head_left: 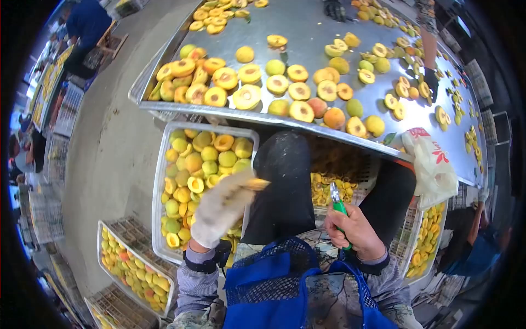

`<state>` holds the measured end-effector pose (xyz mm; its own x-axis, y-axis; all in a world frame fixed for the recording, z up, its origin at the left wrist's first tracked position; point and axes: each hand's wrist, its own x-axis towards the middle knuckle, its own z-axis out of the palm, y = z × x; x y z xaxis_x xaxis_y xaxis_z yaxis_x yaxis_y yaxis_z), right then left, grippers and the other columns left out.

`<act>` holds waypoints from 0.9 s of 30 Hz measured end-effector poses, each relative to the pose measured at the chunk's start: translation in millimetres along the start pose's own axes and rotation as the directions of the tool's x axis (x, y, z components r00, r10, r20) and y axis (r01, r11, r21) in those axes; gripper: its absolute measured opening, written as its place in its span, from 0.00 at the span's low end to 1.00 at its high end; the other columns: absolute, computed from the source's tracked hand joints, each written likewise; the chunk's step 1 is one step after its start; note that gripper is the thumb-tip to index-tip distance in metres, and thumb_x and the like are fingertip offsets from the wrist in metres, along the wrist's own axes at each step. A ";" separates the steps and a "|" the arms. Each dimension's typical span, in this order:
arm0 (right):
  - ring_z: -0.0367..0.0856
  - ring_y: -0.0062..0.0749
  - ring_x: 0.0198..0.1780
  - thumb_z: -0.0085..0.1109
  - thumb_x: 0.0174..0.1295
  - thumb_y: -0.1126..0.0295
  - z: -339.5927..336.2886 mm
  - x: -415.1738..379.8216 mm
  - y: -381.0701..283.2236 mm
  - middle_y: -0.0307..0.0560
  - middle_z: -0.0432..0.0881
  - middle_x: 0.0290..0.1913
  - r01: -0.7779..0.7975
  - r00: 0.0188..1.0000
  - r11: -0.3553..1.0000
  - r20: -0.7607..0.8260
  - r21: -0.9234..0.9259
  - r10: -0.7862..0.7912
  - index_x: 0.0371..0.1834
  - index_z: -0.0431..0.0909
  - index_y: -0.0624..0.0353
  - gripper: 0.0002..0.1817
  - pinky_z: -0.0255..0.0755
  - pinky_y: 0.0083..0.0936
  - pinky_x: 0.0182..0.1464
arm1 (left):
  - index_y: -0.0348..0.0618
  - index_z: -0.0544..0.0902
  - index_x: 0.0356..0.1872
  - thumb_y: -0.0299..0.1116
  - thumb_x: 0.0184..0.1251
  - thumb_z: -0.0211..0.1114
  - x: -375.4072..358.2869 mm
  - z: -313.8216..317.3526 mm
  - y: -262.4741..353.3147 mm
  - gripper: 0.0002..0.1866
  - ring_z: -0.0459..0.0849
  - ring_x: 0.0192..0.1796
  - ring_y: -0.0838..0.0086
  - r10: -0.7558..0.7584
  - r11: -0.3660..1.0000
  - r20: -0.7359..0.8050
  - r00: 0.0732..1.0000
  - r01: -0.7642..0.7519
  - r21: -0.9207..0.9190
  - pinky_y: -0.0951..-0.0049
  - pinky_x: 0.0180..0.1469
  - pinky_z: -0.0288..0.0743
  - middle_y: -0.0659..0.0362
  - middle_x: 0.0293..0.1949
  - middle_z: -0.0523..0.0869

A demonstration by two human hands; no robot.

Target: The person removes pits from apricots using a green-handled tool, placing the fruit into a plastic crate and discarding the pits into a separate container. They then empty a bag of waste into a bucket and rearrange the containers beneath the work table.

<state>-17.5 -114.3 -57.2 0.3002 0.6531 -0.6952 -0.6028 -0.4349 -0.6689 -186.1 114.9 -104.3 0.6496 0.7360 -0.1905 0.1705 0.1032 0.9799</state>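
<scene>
My left hand [222, 208], in a whitish glove and slightly blurred, is closed on a cut peach piece [257, 184] above a white crate [159, 186]. That crate holds whole and halved yellow peaches [193, 162]. My bare right hand [355, 229] grips a green-handled pliers-like tool [339, 205], its short metal head pointing up. The tool is over my lap, apart from any fruit. Behind it, a low container of small yellow fruit pieces [323, 189] shows between my knees.
A metal table [246, 41] with a raised edge carries many halved peaches [246, 97]. On its right corner lies a white plastic bag [433, 164]. More fruit crates stand at lower left [134, 268] and right [424, 247]. Co-workers are around, one person [87, 24] at upper left.
</scene>
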 end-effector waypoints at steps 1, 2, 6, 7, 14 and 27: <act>0.62 0.15 0.13 0.50 0.75 0.65 -5.2 -1.4 0.1 0.33 0.66 0.16 0.019 1.000 1.000 -0.010 0.009 -0.019 0.28 0.68 0.57 0.15 0.55 0.17 0.16 | 0.34 0.77 0.60 0.31 0.70 0.61 9.3 7.1 3.4 0.20 0.83 0.41 0.75 0.061 0.992 0.201 0.978 -0.083 0.100 0.74 0.46 0.77 0.56 0.44 0.85; 0.62 0.15 0.13 0.50 0.75 0.64 -11.4 -2.8 0.9 0.33 0.66 0.16 0.069 0.998 0.996 -0.010 0.055 -0.069 0.27 0.67 0.57 0.16 0.56 0.17 0.16 | 0.35 0.78 0.61 0.30 0.67 0.64 17.9 13.8 8.2 0.22 0.84 0.43 0.72 0.098 0.966 0.398 0.912 -0.184 0.182 0.72 0.49 0.77 0.54 0.45 0.86; 0.62 0.16 0.13 0.50 0.75 0.63 -32.7 -9.1 0.8 0.33 0.66 0.16 0.172 0.984 0.975 -0.076 0.141 -0.163 0.26 0.66 0.55 0.17 0.57 0.19 0.16 | 0.35 0.80 0.58 0.28 0.65 0.63 39.9 44.9 47.2 0.20 0.84 0.44 0.69 0.174 0.922 0.324 0.930 -0.269 0.278 0.72 0.49 0.76 0.51 0.47 0.86; 0.62 0.16 0.13 0.50 0.75 0.63 -37.9 -10.7 0.4 0.33 0.65 0.16 0.165 0.982 0.976 -0.111 0.140 -0.150 0.26 0.66 0.55 0.17 0.58 0.19 0.16 | 0.35 0.80 0.58 0.28 0.65 0.63 39.3 52.9 63.7 0.20 0.84 0.44 0.69 0.183 0.918 0.351 0.918 -0.288 0.274 0.72 0.49 0.76 0.51 0.47 0.86; 0.62 0.17 0.13 0.50 0.75 0.62 -72.1 -14.8 2.2 0.32 0.65 0.16 0.267 0.956 0.946 -0.178 0.185 -0.235 0.27 0.66 0.54 0.16 0.57 0.19 0.17 | 0.44 0.82 0.55 0.39 0.66 0.62 68.7 127.5 95.5 0.19 0.82 0.56 0.57 0.259 0.545 0.737 0.624 -0.724 0.422 0.63 0.58 0.75 0.52 0.52 0.85; 0.63 0.17 0.13 0.51 0.74 0.63 -136.5 -18.8 23.9 0.33 0.66 0.16 0.292 0.922 0.919 -0.335 0.265 -0.196 0.26 0.67 0.54 0.16 0.58 0.18 0.15 | 0.50 0.76 0.64 0.42 0.66 0.59 198.0 240.7 48.5 0.25 0.78 0.60 0.53 0.304 0.302 0.508 0.806 -0.587 0.751 0.58 0.61 0.73 0.54 0.58 0.81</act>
<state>63.3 -221.6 -96.0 0.6425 0.4791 -0.5981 -0.6625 -0.0450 -0.7477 129.1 104.6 -108.5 0.9517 0.2850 0.1145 0.2267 -0.9032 0.3644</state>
